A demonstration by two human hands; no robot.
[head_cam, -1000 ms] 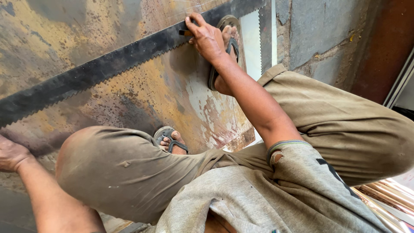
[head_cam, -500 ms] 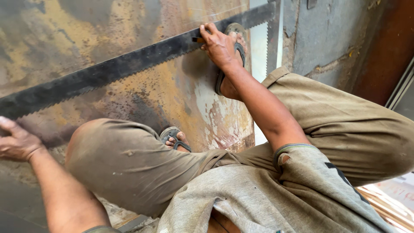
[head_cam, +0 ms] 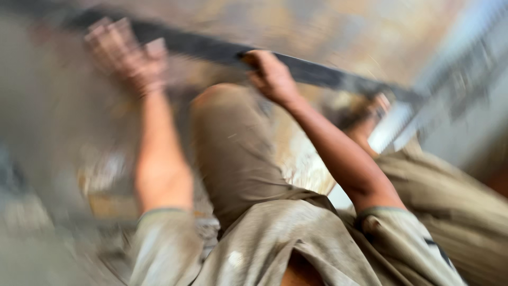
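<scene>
The view is heavily blurred by motion. A long dark saw blade (head_cam: 317, 74) runs across a rusty, stained metal sheet (head_cam: 296, 21) from upper left to right. My right hand (head_cam: 270, 77) rests on the blade near its middle, fingers curled over its edge. My left hand (head_cam: 127, 55) is raised at the upper left with fingers apart, close to the blade's left part; whether it touches the blade is unclear. My bent knee in khaki trousers (head_cam: 233, 143) sits between the two arms.
My sandalled foot (head_cam: 365, 114) presses near the blade at the right. A second toothed blade (head_cam: 455, 85) slants along the pale wall at the far right. The blurred floor lies at the lower left.
The view swung sharply. My right hand slid from the blade's end by the foot toward its middle. My left hand rose from the sheet's lower left up near the blade.
</scene>
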